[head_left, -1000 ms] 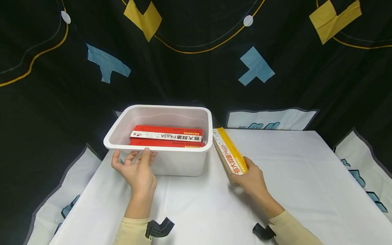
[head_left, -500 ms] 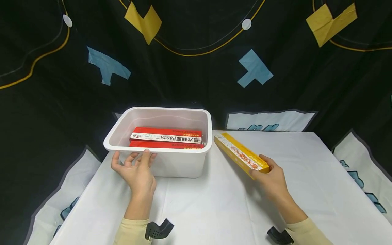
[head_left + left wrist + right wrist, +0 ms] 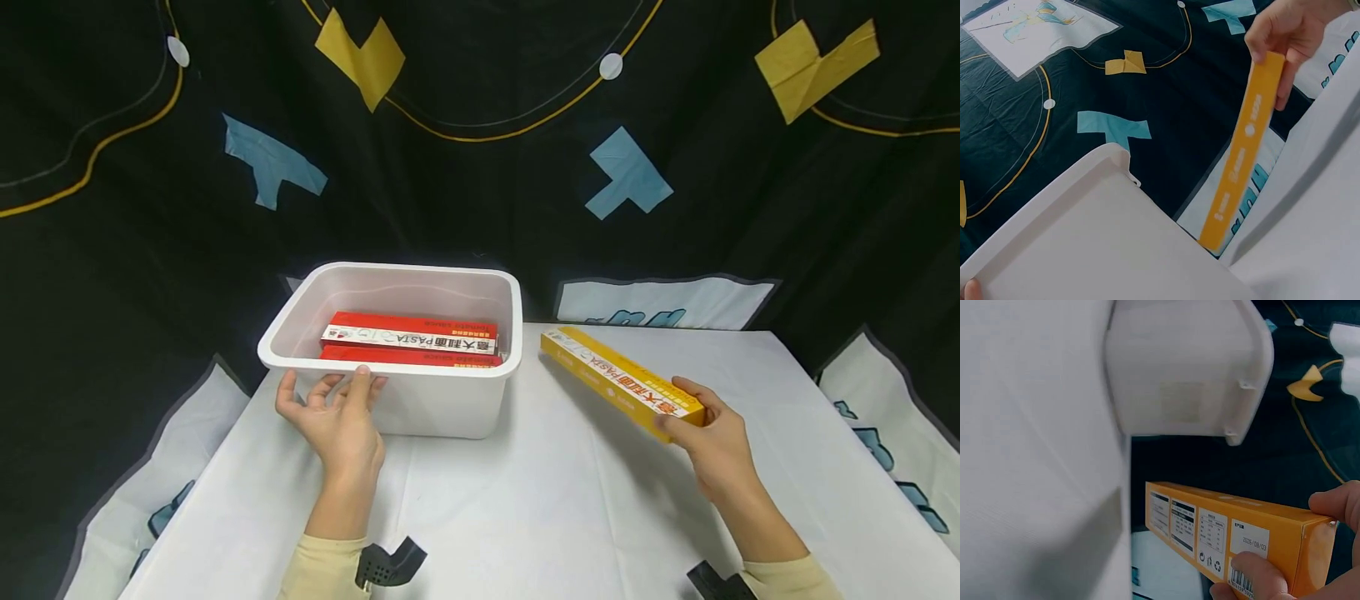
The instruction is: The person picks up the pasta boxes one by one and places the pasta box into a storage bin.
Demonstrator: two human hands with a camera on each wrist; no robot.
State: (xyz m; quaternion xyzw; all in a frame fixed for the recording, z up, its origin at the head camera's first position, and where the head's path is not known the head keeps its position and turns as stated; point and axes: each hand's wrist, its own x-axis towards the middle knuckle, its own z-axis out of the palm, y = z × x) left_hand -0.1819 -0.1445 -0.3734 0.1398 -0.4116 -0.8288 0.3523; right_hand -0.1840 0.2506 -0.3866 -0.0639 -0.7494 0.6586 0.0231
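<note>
My right hand (image 3: 716, 442) grips the near end of a long yellow pasta box (image 3: 622, 375), thumb on one side and fingers on the other. The box is held above the table, its far end pointing toward the back left, and its shadow falls below. Printed labels on the yellow box (image 3: 1235, 537) show in the right wrist view. My left hand (image 3: 337, 425) holds the front rim of a white plastic bin (image 3: 442, 404), the thumb at the rim and the fingers tucked below it. Inside the bin lie red pasta boxes (image 3: 412, 333), one behind the other.
A white cloth covers the table (image 3: 510, 517). Behind it hangs a dark curtain (image 3: 480, 208) with yellow and blue patches. The bin stands left of centre near the back edge, and the yellow box is to its right.
My right hand has carried the yellow pasta box to the right, away from the bin, and the box has turned to lie more crosswise. My left hand has stayed at the bin's rim.
</note>
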